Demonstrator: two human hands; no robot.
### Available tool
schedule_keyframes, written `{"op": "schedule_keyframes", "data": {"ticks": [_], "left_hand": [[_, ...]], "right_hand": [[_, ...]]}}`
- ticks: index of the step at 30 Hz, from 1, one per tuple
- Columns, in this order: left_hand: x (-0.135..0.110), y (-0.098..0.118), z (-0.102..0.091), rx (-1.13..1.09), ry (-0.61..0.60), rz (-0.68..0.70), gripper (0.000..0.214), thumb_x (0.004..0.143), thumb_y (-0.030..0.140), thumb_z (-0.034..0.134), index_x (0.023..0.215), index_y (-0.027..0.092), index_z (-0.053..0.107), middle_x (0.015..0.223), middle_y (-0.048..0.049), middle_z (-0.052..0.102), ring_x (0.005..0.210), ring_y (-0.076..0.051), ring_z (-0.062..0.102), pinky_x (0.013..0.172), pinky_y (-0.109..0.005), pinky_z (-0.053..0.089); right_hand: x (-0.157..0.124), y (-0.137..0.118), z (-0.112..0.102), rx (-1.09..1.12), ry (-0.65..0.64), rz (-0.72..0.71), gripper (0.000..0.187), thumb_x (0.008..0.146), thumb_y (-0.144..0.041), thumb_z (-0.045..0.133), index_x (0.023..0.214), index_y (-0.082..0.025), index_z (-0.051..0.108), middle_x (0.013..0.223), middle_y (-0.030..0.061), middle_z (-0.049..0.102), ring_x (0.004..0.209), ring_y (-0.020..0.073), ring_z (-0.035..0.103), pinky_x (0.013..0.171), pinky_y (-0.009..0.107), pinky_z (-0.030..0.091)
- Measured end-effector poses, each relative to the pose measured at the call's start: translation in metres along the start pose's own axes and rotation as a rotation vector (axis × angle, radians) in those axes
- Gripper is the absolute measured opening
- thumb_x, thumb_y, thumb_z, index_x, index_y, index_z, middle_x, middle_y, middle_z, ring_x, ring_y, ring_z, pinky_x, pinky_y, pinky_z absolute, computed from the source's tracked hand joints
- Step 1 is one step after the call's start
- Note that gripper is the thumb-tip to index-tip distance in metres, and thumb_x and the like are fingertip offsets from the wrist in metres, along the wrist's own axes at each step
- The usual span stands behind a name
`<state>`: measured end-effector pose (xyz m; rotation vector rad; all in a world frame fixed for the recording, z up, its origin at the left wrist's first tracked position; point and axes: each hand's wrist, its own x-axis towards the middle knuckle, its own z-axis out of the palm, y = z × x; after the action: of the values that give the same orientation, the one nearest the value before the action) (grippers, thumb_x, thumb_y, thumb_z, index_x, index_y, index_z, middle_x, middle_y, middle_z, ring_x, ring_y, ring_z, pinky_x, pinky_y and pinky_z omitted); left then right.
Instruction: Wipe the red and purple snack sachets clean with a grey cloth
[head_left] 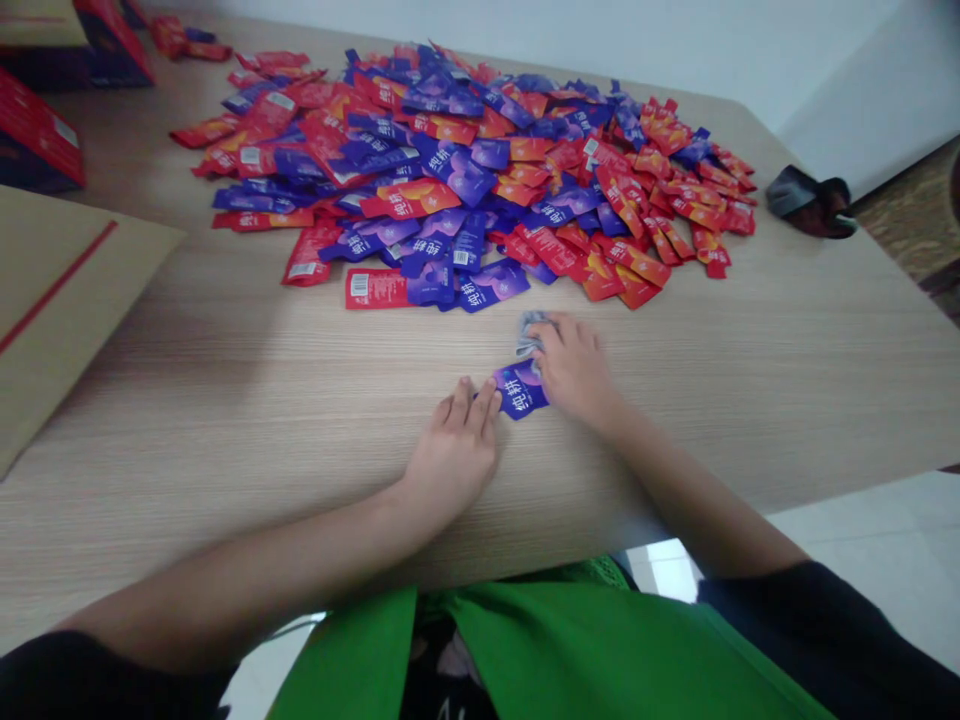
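Observation:
A purple sachet (519,388) with white characters lies on the wooden table (225,380) between my hands. My left hand (456,448) rests flat beside its left edge, fingers stretched out and together, fingertips touching the sachet. My right hand (574,368) lies over the sachet's right side, fingers curled on it and on a small grey piece (528,328) that sticks out by the fingertips. A big heap of red and purple sachets (480,160) covers the far half of the table.
A flat cardboard sheet (60,290) lies at the left edge. Red and dark boxes (37,130) stand at the far left corner. A dark object (814,198) sits beyond the table's right edge. A green cloth (570,650) lies on my lap.

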<state>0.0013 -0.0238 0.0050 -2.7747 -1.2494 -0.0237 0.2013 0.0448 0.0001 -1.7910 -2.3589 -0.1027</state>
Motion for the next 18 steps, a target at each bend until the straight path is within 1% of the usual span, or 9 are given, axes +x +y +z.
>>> {"op": "schedule_keyframes", "data": {"ticks": [2, 3, 5, 7, 9, 11, 13, 15, 18], "left_hand": [[0.0, 0.0, 0.0, 0.014, -0.004, 0.007, 0.05, 0.09, 0.014, 0.048, 0.137, -0.001, 0.053, 0.146, -0.0212, 0.046, 0.128, -0.043, 0.051, 0.092, -0.046, 0.051], [0.0, -0.001, 0.0, 0.018, -0.004, 0.008, 0.05, 0.09, 0.014, 0.048, 0.137, -0.001, 0.052, 0.147, -0.0211, 0.046, 0.128, -0.043, 0.051, 0.091, -0.046, 0.052], [-0.001, -0.001, 0.0, 0.023, 0.007, 0.009, 0.05, 0.09, 0.015, 0.048, 0.137, -0.001, 0.052, 0.146, -0.0212, 0.046, 0.127, -0.043, 0.052, 0.089, -0.046, 0.052], [-0.001, -0.001, 0.001, 0.026, 0.03, 0.01, 0.05, 0.09, 0.016, 0.048, 0.137, -0.001, 0.053, 0.146, -0.0209, 0.046, 0.126, -0.043, 0.052, 0.089, -0.045, 0.053], [-0.001, -0.001, 0.002, 0.028, 0.046, 0.016, 0.047, 0.091, 0.017, 0.049, 0.134, 0.0, 0.056, 0.143, -0.0208, 0.051, 0.126, -0.042, 0.053, 0.089, -0.045, 0.052], [0.0, -0.001, 0.001, 0.026, 0.046, 0.016, 0.041, 0.091, 0.017, 0.05, 0.126, 0.0, 0.063, 0.136, -0.021, 0.058, 0.125, -0.042, 0.054, 0.089, -0.044, 0.052], [0.0, -0.001, 0.0, 0.016, 0.036, 0.01, 0.04, 0.09, 0.016, 0.049, 0.124, 0.001, 0.064, 0.135, -0.0209, 0.059, 0.126, -0.041, 0.054, 0.089, -0.044, 0.052], [0.001, -0.001, -0.001, 0.002, 0.025, -0.004, 0.044, 0.09, 0.016, 0.049, 0.131, 0.002, 0.06, 0.142, -0.0201, 0.053, 0.127, -0.041, 0.053, 0.089, -0.045, 0.052], [0.002, -0.002, -0.002, -0.011, -0.001, -0.009, 0.049, 0.09, 0.016, 0.048, 0.137, 0.002, 0.054, 0.147, -0.019, 0.046, 0.127, -0.041, 0.052, 0.089, -0.046, 0.051]], "right_hand": [[0.001, 0.026, -0.001, -0.008, -0.001, 0.086, 0.032, 0.092, -0.024, 0.047, 0.122, -0.02, 0.057, 0.133, 0.0156, 0.05, 0.107, 0.0325, 0.048, 0.086, 0.046, 0.039], [0.001, 0.034, -0.002, 0.004, 0.004, 0.11, 0.032, 0.091, -0.022, 0.046, 0.121, -0.019, 0.057, 0.132, 0.0162, 0.05, 0.106, 0.0324, 0.049, 0.086, 0.046, 0.039], [-0.001, 0.037, -0.005, 0.073, 0.05, 0.116, 0.032, 0.091, -0.018, 0.043, 0.12, -0.018, 0.057, 0.126, 0.0168, 0.051, 0.105, 0.0313, 0.049, 0.086, 0.046, 0.04], [-0.006, 0.02, -0.007, 0.168, 0.12, 0.062, 0.034, 0.091, -0.014, 0.038, 0.119, -0.016, 0.056, 0.123, 0.0166, 0.052, 0.107, 0.0296, 0.048, 0.088, 0.044, 0.039], [-0.015, -0.006, -0.008, 0.21, 0.147, -0.055, 0.032, 0.092, -0.014, 0.037, 0.118, -0.017, 0.056, 0.125, 0.0157, 0.052, 0.108, 0.0281, 0.047, 0.088, 0.043, 0.038], [-0.025, -0.028, -0.006, 0.175, 0.102, -0.186, 0.028, 0.094, -0.018, 0.04, 0.116, -0.019, 0.057, 0.128, 0.0139, 0.053, 0.106, 0.0277, 0.047, 0.086, 0.042, 0.036], [-0.032, -0.036, -0.004, 0.109, 0.046, -0.238, 0.026, 0.095, -0.021, 0.042, 0.114, -0.021, 0.059, 0.129, 0.013, 0.054, 0.104, 0.0282, 0.047, 0.083, 0.042, 0.035], [-0.035, -0.025, -0.002, 0.054, 0.016, -0.184, 0.025, 0.094, -0.021, 0.043, 0.114, -0.021, 0.059, 0.129, 0.0138, 0.054, 0.105, 0.0298, 0.047, 0.083, 0.043, 0.034], [-0.031, 0.012, -0.002, 0.008, 0.003, -0.005, 0.027, 0.091, -0.02, 0.045, 0.115, -0.018, 0.057, 0.129, 0.017, 0.053, 0.104, 0.0323, 0.047, 0.083, 0.045, 0.035]]}}
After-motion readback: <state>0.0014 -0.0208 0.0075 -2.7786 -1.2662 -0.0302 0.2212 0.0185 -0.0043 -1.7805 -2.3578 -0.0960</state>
